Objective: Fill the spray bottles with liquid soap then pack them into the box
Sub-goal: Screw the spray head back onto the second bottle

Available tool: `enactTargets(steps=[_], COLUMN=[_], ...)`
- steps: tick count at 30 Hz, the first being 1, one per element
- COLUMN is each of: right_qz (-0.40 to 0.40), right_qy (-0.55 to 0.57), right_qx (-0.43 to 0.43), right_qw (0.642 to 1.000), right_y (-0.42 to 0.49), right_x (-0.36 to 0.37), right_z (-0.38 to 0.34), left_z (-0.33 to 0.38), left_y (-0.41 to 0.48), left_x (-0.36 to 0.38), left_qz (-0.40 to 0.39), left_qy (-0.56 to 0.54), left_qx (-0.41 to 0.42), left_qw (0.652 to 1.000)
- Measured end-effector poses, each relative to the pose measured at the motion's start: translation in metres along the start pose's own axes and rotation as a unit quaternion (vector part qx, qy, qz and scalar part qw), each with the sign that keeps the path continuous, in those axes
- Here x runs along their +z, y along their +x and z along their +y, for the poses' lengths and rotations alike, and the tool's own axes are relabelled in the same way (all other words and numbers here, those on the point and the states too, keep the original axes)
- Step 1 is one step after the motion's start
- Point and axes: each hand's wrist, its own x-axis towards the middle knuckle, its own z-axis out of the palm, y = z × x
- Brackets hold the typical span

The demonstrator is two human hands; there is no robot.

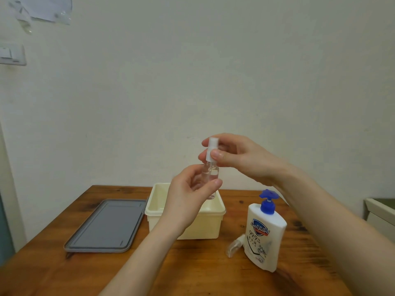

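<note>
Above the open cream plastic box (204, 229), the left hand (190, 190) curls round a small clear plastic spray bottle (211, 175), steadying it upright so the right hand (241, 159), thumb and fingers pinching its white spray head (62, 149), can likely twist it. The flat grey lid (104, 225) lies left of the box, leaving it open for packing.

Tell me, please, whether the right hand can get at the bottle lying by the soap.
Probably yes, once freed: the right hand pinches the spray cap, and nothing covers the lying bottle.
</note>
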Motion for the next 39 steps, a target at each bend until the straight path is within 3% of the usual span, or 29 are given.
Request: enactTargets(steps=[4,10,16,20,25,30,35,39], right_qz=[0.0,0.118,0.075,0.147,0.072,0.114,0.028,0.089], right_qy=[0.0,-0.061,0.07,0.02,0.118,0.067,0.152,0.075], right_qx=[0.001,0.016,0.0,-0.002,0.009,-0.017,0.021,0.001], right_qw=[1.0,0.991,0.995,0.989,0.99,0.991,0.988,0.993], right_y=[-0.001,0.002,-0.003,0.005,0.002,0.008,0.006,0.008], right_x=[0.0,0.013,0.003,0.012,0.007,0.008,0.006,0.012], right_z=[-0.001,0.003,-0.001,0.003,0.007,0.007,0.013,0.015], left_z=[-0.001,-0.002,0.0,-0.002,-0.003,-0.003,-0.002,-0.003], left_y=[0.001,0.0,0.003,0.003,0.004,0.004,0.005,0.005], left_x=[0.0,0.002,0.0,0.0,-0.001,-0.001,-0.002,-0.003], left_qz=[0.002,0.009,0.013,0.016,0.02,0.027,0.034,0.037], left_qy=[0.011,0.024,0.017,0.022,0.017,0.025,0.019,0.033], left_qx=[-0.001,0.001,0.008,0.007,0.005,0.006,0.007,0.008], left_qw=[1.0,1.0,1.0,1.0,1.0,0.999,0.999,0.999])
